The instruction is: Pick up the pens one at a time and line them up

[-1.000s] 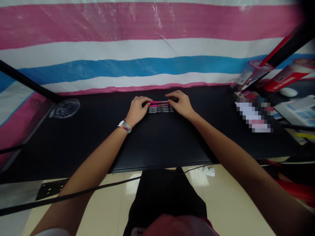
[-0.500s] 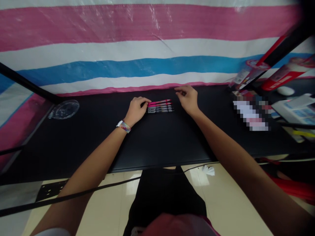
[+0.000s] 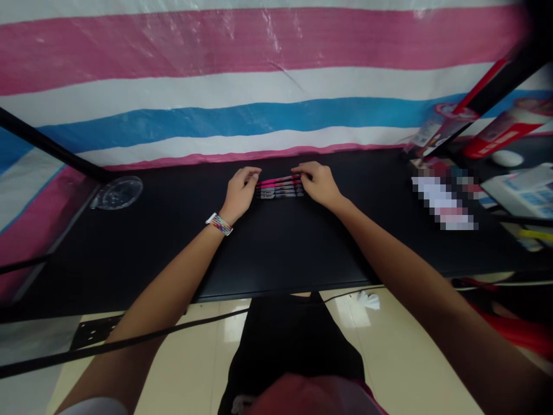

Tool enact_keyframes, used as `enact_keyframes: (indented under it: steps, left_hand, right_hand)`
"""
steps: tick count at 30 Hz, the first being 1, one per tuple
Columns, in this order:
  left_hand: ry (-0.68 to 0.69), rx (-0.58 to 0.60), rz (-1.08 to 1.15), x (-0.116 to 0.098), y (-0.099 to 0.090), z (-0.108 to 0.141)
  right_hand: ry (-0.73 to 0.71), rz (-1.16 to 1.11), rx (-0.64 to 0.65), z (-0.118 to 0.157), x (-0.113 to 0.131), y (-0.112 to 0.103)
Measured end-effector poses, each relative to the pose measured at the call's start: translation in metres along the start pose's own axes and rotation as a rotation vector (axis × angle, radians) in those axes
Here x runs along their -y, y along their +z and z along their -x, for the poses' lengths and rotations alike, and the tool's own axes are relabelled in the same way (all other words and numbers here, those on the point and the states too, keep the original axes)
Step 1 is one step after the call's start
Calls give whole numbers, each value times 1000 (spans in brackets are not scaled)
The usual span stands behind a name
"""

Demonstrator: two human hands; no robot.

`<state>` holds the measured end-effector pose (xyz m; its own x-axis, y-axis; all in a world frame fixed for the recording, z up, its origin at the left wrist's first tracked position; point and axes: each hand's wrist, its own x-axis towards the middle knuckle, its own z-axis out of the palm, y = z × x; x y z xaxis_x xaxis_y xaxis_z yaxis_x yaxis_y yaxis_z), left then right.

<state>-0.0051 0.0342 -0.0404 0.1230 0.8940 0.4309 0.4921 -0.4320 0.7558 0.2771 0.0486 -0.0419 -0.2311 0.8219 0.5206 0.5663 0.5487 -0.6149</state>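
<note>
Pens (image 3: 280,189) are sitting between the two hands, lying flat on the black desk (image 3: 276,248), roughly midway along it and nearer its back edge than its front.

Left hand (image 3: 240,193) is hovering at the left ends, thumb and index finger spread a bit, tips right by the pink ends. Can't tell if it's touching, let alone pinching anything. Right hand (image 3: 320,185) is bending its fingers over the right ends of the upper pens and covering some tips. Can't tell whether it's gripping one or just resting against them. Lower pens are running out just below its fingers.

Looks: slim pens, bunched side by side in a tight row, running left-right. Upper ones are showing bright pink at the left, lower ones grey, with darker barrels toward the right. Upper ones are tilting slightly, right ends higher up in view. Exact count isn't reading clearly, too small and partly hidden.

Around it: multicoloured band (image 3: 219,223) is circling the left wrist. Clear round plastic piece (image 3: 118,193) is lying well apart, far left. Clear cup (image 3: 443,127) is standing at back right. Striped sheet (image 3: 259,49) is hanging behind the desk.
</note>
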Motion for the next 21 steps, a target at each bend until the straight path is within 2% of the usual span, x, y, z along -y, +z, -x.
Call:
enact_keyframes:
  steps: [5,9,14,17,21]
  left_hand:
    - [9,17,-8,-7,0,3]
    - [24,27,-20,-8,-1,3]
    - [-13,-58,77,-3,10,4]
    - [-47,-103,139,0,23,5]
    - [-63,-100,172,-2,33,8]
  right_hand:
    - [14,50,40,2,8,-1]
    - [29,1,4,1,7,-1]
    - [259,-215,-179,-3,3,15]
    - [352,-311,-187,-4,5,29]
    - [348,-358,-165,-1,14,36]
